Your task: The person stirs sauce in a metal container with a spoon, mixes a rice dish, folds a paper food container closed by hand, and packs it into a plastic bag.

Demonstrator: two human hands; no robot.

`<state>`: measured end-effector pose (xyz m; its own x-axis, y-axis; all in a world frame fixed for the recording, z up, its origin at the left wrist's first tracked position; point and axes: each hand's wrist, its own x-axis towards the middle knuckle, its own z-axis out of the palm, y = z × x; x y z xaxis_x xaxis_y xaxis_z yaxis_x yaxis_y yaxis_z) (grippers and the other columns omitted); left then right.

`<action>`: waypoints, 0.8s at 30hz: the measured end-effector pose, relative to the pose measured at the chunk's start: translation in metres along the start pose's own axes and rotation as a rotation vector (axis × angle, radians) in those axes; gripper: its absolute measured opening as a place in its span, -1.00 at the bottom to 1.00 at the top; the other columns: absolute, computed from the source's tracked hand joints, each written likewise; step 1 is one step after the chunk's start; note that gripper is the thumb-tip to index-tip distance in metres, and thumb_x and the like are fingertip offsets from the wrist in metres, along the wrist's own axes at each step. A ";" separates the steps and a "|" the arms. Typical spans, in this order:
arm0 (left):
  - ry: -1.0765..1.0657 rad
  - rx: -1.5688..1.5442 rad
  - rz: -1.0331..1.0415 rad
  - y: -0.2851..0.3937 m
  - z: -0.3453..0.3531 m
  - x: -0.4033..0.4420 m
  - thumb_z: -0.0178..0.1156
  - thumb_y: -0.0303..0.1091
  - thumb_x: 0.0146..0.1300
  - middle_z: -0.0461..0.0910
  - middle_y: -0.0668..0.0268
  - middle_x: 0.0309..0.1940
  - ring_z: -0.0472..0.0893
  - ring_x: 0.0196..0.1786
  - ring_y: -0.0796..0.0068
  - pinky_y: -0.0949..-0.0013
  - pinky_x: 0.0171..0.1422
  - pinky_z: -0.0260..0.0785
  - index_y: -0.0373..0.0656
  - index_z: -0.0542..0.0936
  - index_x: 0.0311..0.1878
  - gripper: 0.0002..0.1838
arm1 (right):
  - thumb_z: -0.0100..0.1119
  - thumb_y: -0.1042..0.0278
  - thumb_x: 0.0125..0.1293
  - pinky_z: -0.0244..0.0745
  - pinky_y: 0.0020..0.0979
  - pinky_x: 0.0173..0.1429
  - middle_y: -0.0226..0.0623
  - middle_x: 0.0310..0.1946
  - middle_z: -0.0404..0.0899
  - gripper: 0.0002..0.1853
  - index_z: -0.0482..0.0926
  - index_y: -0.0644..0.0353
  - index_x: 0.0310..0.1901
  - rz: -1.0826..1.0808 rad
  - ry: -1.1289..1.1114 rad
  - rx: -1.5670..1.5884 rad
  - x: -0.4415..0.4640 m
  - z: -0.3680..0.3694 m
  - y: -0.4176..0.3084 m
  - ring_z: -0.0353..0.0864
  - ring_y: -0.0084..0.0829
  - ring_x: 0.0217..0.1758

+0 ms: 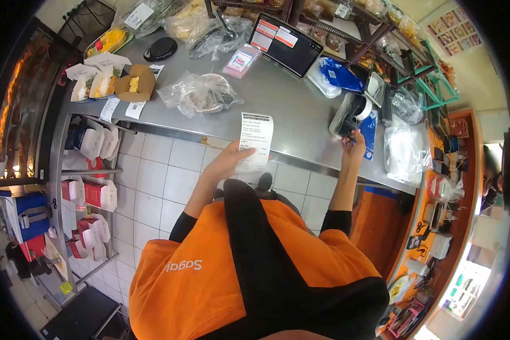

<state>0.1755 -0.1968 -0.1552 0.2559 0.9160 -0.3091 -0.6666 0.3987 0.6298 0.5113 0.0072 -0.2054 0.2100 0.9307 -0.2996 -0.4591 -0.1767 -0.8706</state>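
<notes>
A long printed receipt (255, 139) is pinched at its left side in my left hand (230, 158), over the counter's front edge. My right hand (354, 145) is at the right part of the steel counter (300, 122), its fingers closed at the near end of a clear container (341, 118) with dark items and a white round lid or roll beside it. What exactly those fingers hold is too small to make out. A blue packet (370, 133) lies just right of that hand. Left of the receipt, a clear plastic bag (201, 93) covers a round bowl.
Open food boxes (105, 85) stand at the counter's left. A tablet (286, 43) leans at the back, near a pink-and-white packet (242, 61). Plastic bags (405, 150) lie at the right end. Folded red boxes (99, 192) sit on shelves below left.
</notes>
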 end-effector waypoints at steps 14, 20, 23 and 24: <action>-0.053 -0.101 -0.050 0.003 0.023 0.023 0.00 -0.59 0.29 0.36 0.02 0.22 0.45 0.18 -0.10 0.09 0.17 0.46 -0.11 0.12 0.35 -0.42 | 0.22 0.44 0.25 0.39 -0.46 -0.23 -0.35 -0.46 0.38 -0.81 0.47 0.19 -0.51 -0.440 0.064 0.115 0.005 -0.004 0.069 0.45 -0.53 -0.33; -0.129 0.035 -0.067 0.000 0.012 0.011 0.00 -0.62 0.26 0.33 0.07 0.26 0.43 0.20 -0.12 0.04 0.23 0.40 -0.06 0.05 0.40 -0.34 | 0.25 0.35 0.22 0.35 -0.56 -0.28 -0.42 -0.48 0.42 -0.84 0.58 0.23 -0.42 -0.427 0.071 -0.893 0.024 -0.044 0.061 0.40 -0.61 -0.34; -0.168 0.105 -0.015 -0.005 -0.002 0.016 0.00 -0.64 0.24 0.30 0.09 0.28 0.44 0.21 -0.06 0.06 0.26 0.37 -0.06 -0.02 0.43 -0.27 | 0.22 0.22 0.25 0.33 -0.52 -0.23 -0.48 -0.50 0.45 -0.78 0.60 0.21 -0.25 0.035 -0.005 -0.390 -0.035 0.011 0.038 0.41 -0.62 -0.37; -0.172 0.172 0.003 -0.010 -0.008 0.014 -0.01 -0.65 0.23 0.29 0.10 0.29 0.45 0.21 -0.03 0.08 0.27 0.36 -0.06 -0.04 0.44 -0.26 | 0.21 0.19 0.26 0.32 -0.52 -0.20 -0.51 -0.52 0.44 -0.73 0.59 0.22 -0.18 0.101 -0.047 -0.203 -0.059 0.033 0.032 0.40 -0.63 -0.39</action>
<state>0.1798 -0.1881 -0.1717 0.3791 0.9056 -0.1901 -0.5422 0.3839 0.7474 0.4562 -0.0428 -0.2029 0.1292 0.9180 -0.3750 -0.2917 -0.3263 -0.8991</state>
